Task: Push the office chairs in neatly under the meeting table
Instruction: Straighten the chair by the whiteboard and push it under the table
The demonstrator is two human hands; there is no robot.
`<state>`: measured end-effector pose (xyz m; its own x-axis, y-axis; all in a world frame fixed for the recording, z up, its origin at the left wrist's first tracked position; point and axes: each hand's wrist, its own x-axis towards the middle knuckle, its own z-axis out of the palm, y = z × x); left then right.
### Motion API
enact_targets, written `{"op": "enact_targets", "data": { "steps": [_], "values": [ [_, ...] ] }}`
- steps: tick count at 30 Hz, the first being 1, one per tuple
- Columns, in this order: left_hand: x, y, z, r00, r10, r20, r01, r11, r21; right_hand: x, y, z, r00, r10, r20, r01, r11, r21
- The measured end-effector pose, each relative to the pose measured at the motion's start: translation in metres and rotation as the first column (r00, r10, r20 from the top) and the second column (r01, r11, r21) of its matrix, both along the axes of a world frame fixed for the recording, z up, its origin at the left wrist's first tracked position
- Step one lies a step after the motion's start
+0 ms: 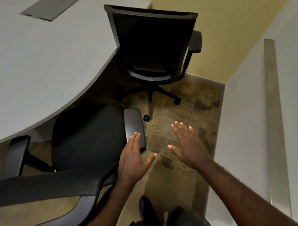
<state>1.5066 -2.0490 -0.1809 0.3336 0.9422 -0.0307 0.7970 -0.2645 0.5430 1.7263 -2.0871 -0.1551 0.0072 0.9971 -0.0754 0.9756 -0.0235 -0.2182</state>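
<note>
A grey meeting table (34, 66) with a curved edge fills the upper left. Right below me stands a black office chair (86, 136), its seat partly under the table edge and its backrest (42, 186) crossing the lower left. My left hand (133, 158) is open, palm down, with its fingertips over that chair's right armrest (135, 127); whether they touch it is unclear. My right hand (188, 145) hovers open over the carpet, holding nothing. A second black mesh-back chair (154, 44) stands farther off at the table's end, with its back toward me.
A grey cable hatch (49, 7) is set into the tabletop. Yellow wall (227, 21) lies behind the far chair, and a white wall or door frame (273, 118) runs close along the right. Patterned brown carpet (177, 110) lies between the chairs. My shoes (147, 208) show at the bottom.
</note>
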Motion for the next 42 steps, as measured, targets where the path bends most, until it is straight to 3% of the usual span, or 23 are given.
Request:
{"op": "enact_targets", "data": {
  "steps": [4, 11, 18, 22, 26, 29, 33, 42],
  "values": [
    [0.008, 0.012, -0.009, 0.997, 0.079, -0.008, -0.079, 0.997, -0.025, 0.001, 0.032, -0.012, 0.996, 0.049, -0.08, -0.052, 0.998, -0.028],
    [0.022, 0.035, -0.034, 0.972, 0.222, -0.075, -0.229, 0.969, -0.099, -0.01, 0.102, -0.054, 0.942, -0.004, -0.337, -0.033, 0.994, -0.104],
    [0.033, 0.055, -0.064, 0.952, 0.244, -0.187, -0.271, 0.953, -0.135, -0.025, 0.155, -0.108, 0.858, -0.052, -0.51, -0.056, 0.98, -0.193],
    [0.037, 0.065, -0.079, 0.941, 0.245, -0.235, -0.286, 0.945, -0.16, -0.041, 0.169, -0.136, 0.663, -0.263, -0.701, 0.018, 0.941, -0.337],
    [0.038, 0.069, -0.09, 0.938, 0.232, -0.259, -0.283, 0.942, -0.181, -0.056, 0.191, -0.153, 0.201, -0.603, -0.772, 0.077, 0.796, -0.601],
    [0.036, 0.066, -0.097, 0.946, 0.22, -0.239, -0.267, 0.946, -0.184, -0.062, 0.2, -0.159, -0.013, -0.664, -0.748, -0.011, 0.748, -0.664],
    [0.03, 0.063, -0.106, 0.948, 0.179, -0.262, -0.226, 0.961, -0.161, -0.072, 0.204, -0.162, -0.104, -0.716, -0.691, -0.034, 0.697, -0.717],
    [0.029, 0.065, -0.117, 0.946, 0.182, -0.269, -0.222, 0.967, -0.126, -0.076, 0.208, -0.168, -0.05, -0.654, -0.755, 0.053, 0.753, -0.656]
  ]
}}
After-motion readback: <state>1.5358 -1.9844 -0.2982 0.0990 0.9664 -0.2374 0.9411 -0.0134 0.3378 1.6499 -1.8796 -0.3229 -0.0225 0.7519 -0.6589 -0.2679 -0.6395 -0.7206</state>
